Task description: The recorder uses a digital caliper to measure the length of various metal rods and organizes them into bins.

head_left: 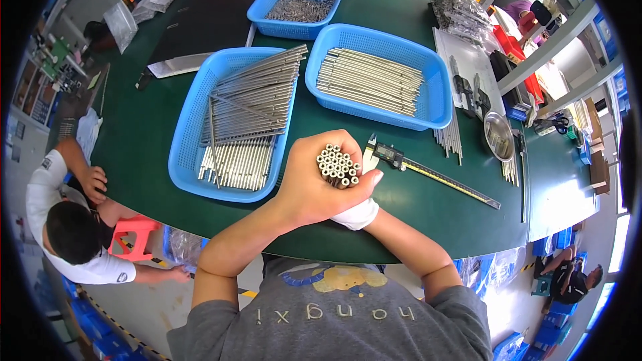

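My left hand [311,177] is wrapped round a bundle of thin metal tubes [338,164], their round open ends facing up toward me. Below and behind it is my right hand [356,216] in a white glove; its fingers are hidden, so I cannot see whether it grips the bundle's lower part. Just right of my hands a digital caliper [428,172] lies on the green table. A blue basket [184,149] to the left holds long tubes piled crosswise over shorter ones. Beyond my hands, another blue basket [438,103] holds a layer of tubes.
Small metal parts fill a far blue basket [257,10]. Knives [461,87], a metal bowl [498,136] and loose tubes [449,139] lie at right. A black binder [200,27] sits at back left. One person [77,227] sits at left, another [575,281] at far right.
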A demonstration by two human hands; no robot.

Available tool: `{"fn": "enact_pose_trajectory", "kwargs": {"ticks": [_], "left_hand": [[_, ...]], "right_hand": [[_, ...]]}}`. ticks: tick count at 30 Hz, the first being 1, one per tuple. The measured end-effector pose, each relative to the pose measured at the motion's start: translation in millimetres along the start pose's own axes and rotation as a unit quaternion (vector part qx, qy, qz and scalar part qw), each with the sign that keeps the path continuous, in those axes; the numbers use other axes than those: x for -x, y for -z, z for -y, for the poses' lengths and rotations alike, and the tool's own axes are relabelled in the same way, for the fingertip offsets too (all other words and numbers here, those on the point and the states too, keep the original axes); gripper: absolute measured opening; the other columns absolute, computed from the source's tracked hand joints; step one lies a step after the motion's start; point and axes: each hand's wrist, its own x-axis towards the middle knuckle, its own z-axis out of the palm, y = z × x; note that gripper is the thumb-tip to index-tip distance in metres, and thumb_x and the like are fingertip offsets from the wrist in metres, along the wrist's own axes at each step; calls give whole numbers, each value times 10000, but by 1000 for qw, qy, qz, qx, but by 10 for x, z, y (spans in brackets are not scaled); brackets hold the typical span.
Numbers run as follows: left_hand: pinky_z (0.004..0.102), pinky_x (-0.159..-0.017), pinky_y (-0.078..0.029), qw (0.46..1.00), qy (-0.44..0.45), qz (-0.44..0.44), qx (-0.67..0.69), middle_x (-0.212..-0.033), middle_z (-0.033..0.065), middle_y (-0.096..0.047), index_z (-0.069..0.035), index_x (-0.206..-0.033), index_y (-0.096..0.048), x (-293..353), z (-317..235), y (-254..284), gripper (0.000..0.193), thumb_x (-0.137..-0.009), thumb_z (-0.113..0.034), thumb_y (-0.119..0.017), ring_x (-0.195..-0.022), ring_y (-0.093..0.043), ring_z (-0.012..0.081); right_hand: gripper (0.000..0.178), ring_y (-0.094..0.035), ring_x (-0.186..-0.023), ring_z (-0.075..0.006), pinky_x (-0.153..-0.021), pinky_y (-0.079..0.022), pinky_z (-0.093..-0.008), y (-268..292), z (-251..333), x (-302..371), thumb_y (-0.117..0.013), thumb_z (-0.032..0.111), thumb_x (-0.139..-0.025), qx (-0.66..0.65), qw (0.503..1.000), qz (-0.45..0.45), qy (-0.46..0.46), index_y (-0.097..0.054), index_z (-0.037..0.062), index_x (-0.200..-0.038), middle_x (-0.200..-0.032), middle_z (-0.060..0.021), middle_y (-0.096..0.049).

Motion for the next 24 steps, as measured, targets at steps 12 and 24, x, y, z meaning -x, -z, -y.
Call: {"fn": "enact_pose_trajectory", "kwargs": {"ticks": [12,24], "left_hand": [[234,-555,-417,998,33,52,1,-683,38,-583,-36,-700,-536,31,-40,40,186,-705,41,-706,-636,-551,90],[242,-521,-418,989,32,129,68,-632,51,-599,-32,-672,-572,3,16,97,159,-703,9,-722,-566,-550,103]], "right_hand": [[344,-552,-1037,-178,-870,-483,-300,-90,-354,-63,-631,176,-859,118,990,-42,67,-525,59,-1164,-1119,-77,-546],[406,-510,-1116,-130,-944,-447,-322,106,-601,-83,-724,232,-830,-63,996,59,-19,-532,97,-1160,-1126,-36,-524]]}}
